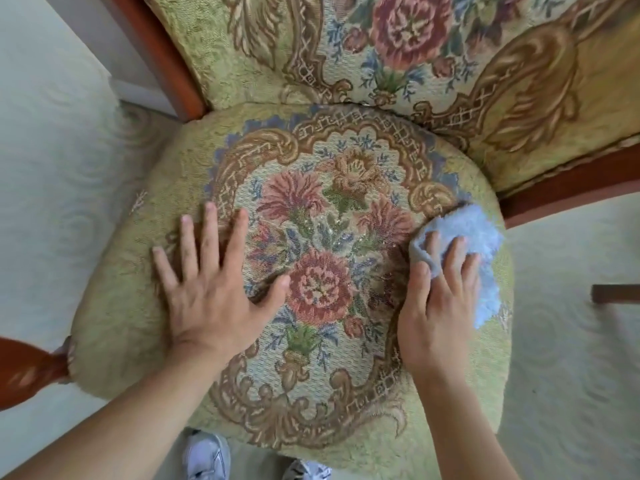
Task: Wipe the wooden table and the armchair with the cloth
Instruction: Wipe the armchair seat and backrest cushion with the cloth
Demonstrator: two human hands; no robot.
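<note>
We see two bare forearms entering from the near edge, without sleeves, watch or rings. The left hand (211, 299) and the right hand (440, 299) carry short, unpainted nails. At the near edge we make out two white trainers (207, 457) with grey trim, only their toes visible.

pale blue fluffy cloth (465, 233) lies bunched on the floral green armchair (339, 209) seat, at its 3 o'clock edge.
</note>
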